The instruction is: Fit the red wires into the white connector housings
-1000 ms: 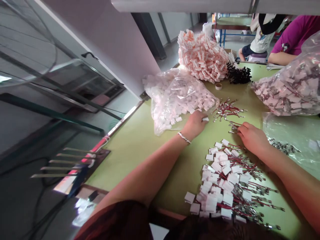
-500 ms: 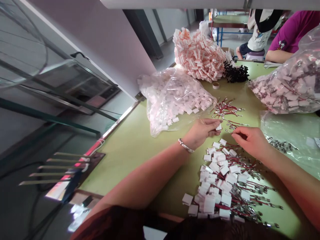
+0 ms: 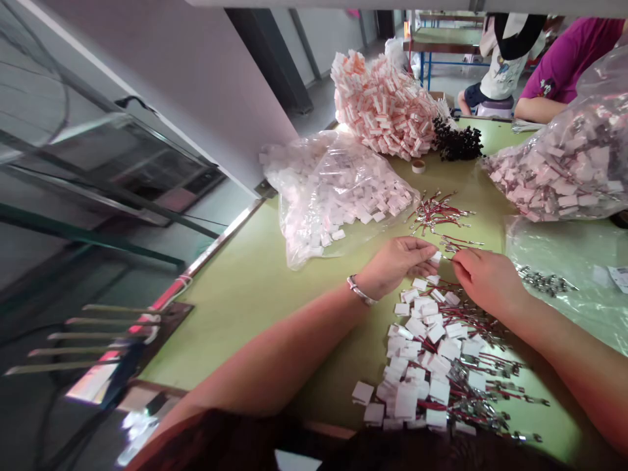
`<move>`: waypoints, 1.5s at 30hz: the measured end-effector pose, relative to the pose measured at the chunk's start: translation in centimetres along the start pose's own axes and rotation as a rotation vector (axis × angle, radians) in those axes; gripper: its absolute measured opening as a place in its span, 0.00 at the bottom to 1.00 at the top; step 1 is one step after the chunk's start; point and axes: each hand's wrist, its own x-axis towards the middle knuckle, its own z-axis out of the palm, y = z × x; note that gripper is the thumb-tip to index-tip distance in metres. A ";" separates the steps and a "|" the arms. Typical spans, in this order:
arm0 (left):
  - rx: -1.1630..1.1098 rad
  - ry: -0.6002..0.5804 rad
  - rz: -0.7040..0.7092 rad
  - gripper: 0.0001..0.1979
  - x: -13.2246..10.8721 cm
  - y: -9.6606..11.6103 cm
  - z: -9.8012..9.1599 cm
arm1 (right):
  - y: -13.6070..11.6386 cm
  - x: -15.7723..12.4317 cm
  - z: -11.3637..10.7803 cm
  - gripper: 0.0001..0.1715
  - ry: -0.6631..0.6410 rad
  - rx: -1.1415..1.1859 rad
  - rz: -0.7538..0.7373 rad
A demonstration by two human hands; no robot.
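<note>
Between the fingertips of my left hand [image 3: 395, 265], closed, is a small white connector housing [image 3: 436, 258]. My right hand [image 3: 485, 278] is pinched just to the right of it, with a thin wire lead [image 3: 446, 258] whose metal tip points at the housing. Most of that lead is hidden by my fingers. Just beyond both hands lie a loose heap of red wire leads [image 3: 439, 212] with metal terminals and a few more leads [image 3: 458, 244]. Nearer to me spreads a pile of white housings [image 3: 424, 356] with red wires and metal terminals trailing rightward.
A clear bag of white housings [image 3: 343, 190] lies at the left back, before a heap of pinkish-white parts [image 3: 387, 108] and black pieces [image 3: 458, 140]. Rightward are another full bag [image 3: 564, 170], loose metal terminals [image 3: 547, 281] and a tape roll [image 3: 418, 166]. People sit beyond.
My right hand has moved toward my left, bringing the lead's tip up against or very near the white housing. The view has shifted slightly.
</note>
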 end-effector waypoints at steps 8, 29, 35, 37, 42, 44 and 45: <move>0.173 -0.141 0.077 0.10 0.4 -1.0 0.1 | -0.5 0.1 0.3 0.12 -0.078 0.055 -0.026; 1.521 0.574 0.449 0.15 4.5 0.7 -8.4 | 4.8 1.5 0.6 0.10 -0.124 0.095 0.302; 1.404 0.615 0.518 0.19 3.9 0.5 -8.4 | 4.2 1.8 1.7 0.09 -0.179 0.056 0.290; 1.381 0.630 0.592 0.16 3.8 0.7 -8.5 | 4.6 1.9 1.7 0.08 -0.153 0.132 0.305; 1.058 0.646 0.717 0.09 3.1 1.3 -6.8 | 5.0 1.8 1.4 0.08 -0.130 0.169 0.278; 0.767 0.534 0.606 0.08 2.5 1.3 -5.3 | 4.6 1.7 1.1 0.10 -0.104 0.140 0.261; 0.598 0.452 0.518 0.08 2.2 1.2 -4.5 | 4.3 1.7 0.9 0.10 -0.091 0.135 0.262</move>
